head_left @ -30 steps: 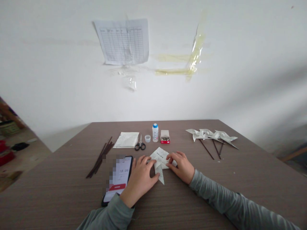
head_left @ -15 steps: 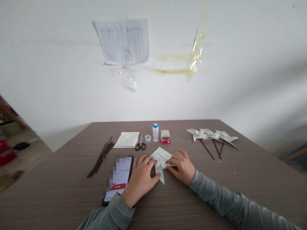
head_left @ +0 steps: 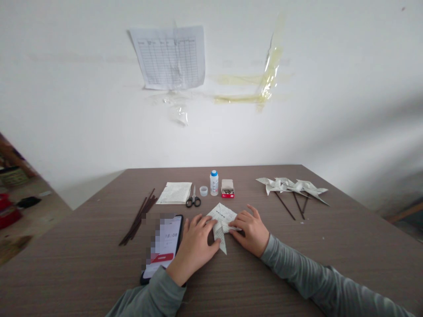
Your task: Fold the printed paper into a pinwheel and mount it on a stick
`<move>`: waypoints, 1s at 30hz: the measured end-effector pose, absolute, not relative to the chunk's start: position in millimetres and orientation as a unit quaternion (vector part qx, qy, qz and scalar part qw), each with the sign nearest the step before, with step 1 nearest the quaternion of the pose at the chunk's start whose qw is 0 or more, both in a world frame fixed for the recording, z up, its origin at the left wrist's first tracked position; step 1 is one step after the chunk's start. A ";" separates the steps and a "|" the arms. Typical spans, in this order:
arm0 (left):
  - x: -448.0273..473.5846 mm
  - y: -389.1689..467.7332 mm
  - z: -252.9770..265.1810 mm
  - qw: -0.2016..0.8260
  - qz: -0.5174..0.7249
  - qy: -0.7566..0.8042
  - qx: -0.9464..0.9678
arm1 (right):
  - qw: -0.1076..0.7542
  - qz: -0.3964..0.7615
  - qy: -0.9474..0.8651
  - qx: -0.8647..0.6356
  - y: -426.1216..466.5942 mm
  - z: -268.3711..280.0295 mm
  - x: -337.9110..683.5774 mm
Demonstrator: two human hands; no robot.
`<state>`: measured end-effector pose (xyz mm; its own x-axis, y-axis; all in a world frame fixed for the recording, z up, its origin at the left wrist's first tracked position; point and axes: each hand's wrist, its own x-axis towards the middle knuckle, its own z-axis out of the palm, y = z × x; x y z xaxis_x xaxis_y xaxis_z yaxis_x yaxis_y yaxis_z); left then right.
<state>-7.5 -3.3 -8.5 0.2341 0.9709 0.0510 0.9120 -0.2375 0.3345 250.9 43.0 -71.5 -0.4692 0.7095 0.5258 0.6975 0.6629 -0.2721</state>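
A folded sheet of printed paper (head_left: 220, 215) lies on the table between my hands, one pointed flap aimed toward me. My left hand (head_left: 195, 242) rests on its left side, with the thumb at the flap and the fingertips on the upper left edge. On the right side, my right hand (head_left: 249, 231) pinches the paper's corner between thumb and fingers. Part of the paper is hidden under the fingers. Just left of my left hand lies a phone (head_left: 165, 246) with its screen lit.
Behind the paper stand a stack of paper (head_left: 175, 193), scissors (head_left: 193, 200), a small clear cup (head_left: 203, 191), a blue-capped bottle (head_left: 214, 184) and an open red box (head_left: 228, 189). Dark sticks (head_left: 139, 219) lie left; paper pinwheels (head_left: 291, 186) on sticks lie right. A wall (head_left: 211, 136) borders the table.
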 end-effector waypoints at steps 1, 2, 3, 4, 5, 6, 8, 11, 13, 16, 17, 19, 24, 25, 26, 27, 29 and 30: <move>-7.2 -3.0 -8.7 0.118 0.125 0.604 0.778 | 0.312 0.009 -0.857 -0.410 42.7 -71.3 250.9; -6.9 -2.8 -8.8 0.119 0.126 0.601 0.780 | 0.313 0.007 -0.857 -0.410 42.5 -71.2 250.9; -6.6 -2.6 -8.8 0.121 0.127 0.598 0.782 | 0.314 0.005 -0.857 -0.409 42.2 -70.9 250.9; -6.3 -2.4 -8.6 0.123 0.129 0.596 0.783 | 0.313 0.004 -0.857 -0.409 41.8 -70.6 250.8; -6.0 -2.2 -8.4 0.124 0.130 0.595 0.784 | 0.311 0.004 -0.858 -0.409 41.5 -70.2 250.7; -5.7 -2.0 -8.0 0.126 0.129 0.593 0.785 | 0.309 0.004 -0.858 -0.410 41.2 -69.8 250.5; -5.4 -1.6 -7.2 0.126 0.123 0.590 0.788 | 0.306 0.006 -0.857 -0.414 40.7 -68.8 250.0; -5.1 -0.8 -6.9 0.123 0.121 0.585 0.792 | 0.303 0.011 -0.856 -0.419 40.6 -67.9 249.2; -4.9 -0.3 -7.3 0.123 0.127 0.584 0.793 | 0.301 0.012 -0.856 -0.419 41.0 -68.0 249.0; -4.2 0.1 -8.3 0.123 0.136 0.581 0.793 | 0.302 0.009 -0.857 -0.418 41.5 -68.8 249.1; -3.9 0.0 -8.4 0.123 0.138 0.580 0.793 | 0.304 0.007 -0.857 -0.417 41.7 -69.1 249.3; -3.1 -0.4 -8.1 0.122 0.134 0.580 0.794 | 0.308 0.003 -0.857 -0.413 41.9 -69.6 249.5; -2.4 -2.0 -7.3 0.118 0.124 0.581 0.796 | 0.317 0.002 -0.858 -0.404 42.0 -68.6 250.0; -2.7 -2.0 -7.7 0.116 0.131 0.579 0.796 | 0.316 0.004 -0.859 -0.403 41.7 -68.0 249.9; -3.1 -1.8 -8.5 0.116 0.137 0.578 0.796 | 0.315 0.007 -0.859 -0.404 41.4 -67.2 249.8; -3.6 -1.6 -9.3 0.116 0.143 0.577 0.796 | 0.314 0.011 -0.859 -0.405 41.0 -66.3 249.6; -4.6 -0.9 -10.8 0.117 0.147 0.575 0.796 | 0.312 0.016 -0.855 -0.413 40.0 -64.5 249.2; -4.9 -0.7 -11.3 0.116 0.147 0.574 0.797 | 0.312 0.018 -0.854 -0.416 39.5 -63.8 249.0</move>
<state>-4.9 -0.7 -11.3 0.2979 0.9492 0.1012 0.8807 -0.3142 0.3545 249.0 39.5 -63.8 -0.4594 0.7221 0.5172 0.6999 0.6529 -0.2898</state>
